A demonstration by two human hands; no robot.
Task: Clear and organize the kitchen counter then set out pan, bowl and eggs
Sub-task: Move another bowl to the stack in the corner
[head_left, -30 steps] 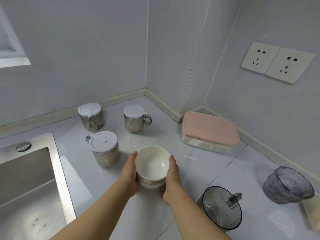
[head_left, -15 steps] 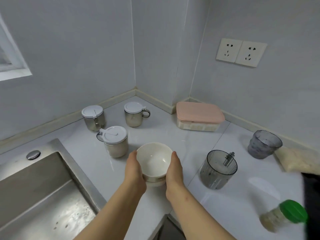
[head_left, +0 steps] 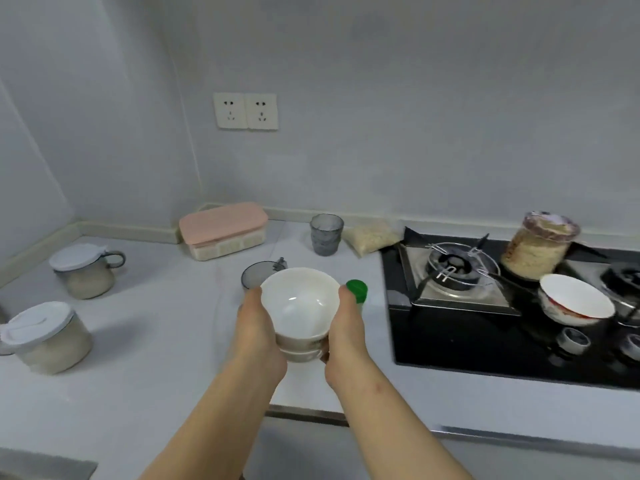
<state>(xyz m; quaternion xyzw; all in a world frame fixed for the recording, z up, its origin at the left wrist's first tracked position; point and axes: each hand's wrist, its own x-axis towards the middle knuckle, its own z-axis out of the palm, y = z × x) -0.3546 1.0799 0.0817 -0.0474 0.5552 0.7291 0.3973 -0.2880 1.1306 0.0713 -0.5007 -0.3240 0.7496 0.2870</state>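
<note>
A stack of white bowls (head_left: 300, 306) is held above the white counter (head_left: 166, 327), in the middle of the view. My left hand (head_left: 259, 332) grips its left side and my right hand (head_left: 346, 332) grips its right side, thumbs at the top rim. Another white bowl with a red pattern (head_left: 575, 304) sits on the black gas stove (head_left: 485, 327) at the right. No pan or eggs are in view.
Behind the bowls stand a dark clear cup (head_left: 254, 277) and a green-capped bottle (head_left: 357, 292). A pink-lidded box (head_left: 223, 230), a grey glass (head_left: 326, 233), a bag of grain (head_left: 374, 237), a covered jar (head_left: 540, 244) and two lidded canisters (head_left: 86, 271) (head_left: 45, 337) stand around.
The view has swung right, from the sink corner toward the stove. Both hands have carried the bowl stack to the right, near the green-capped bottle.
</note>
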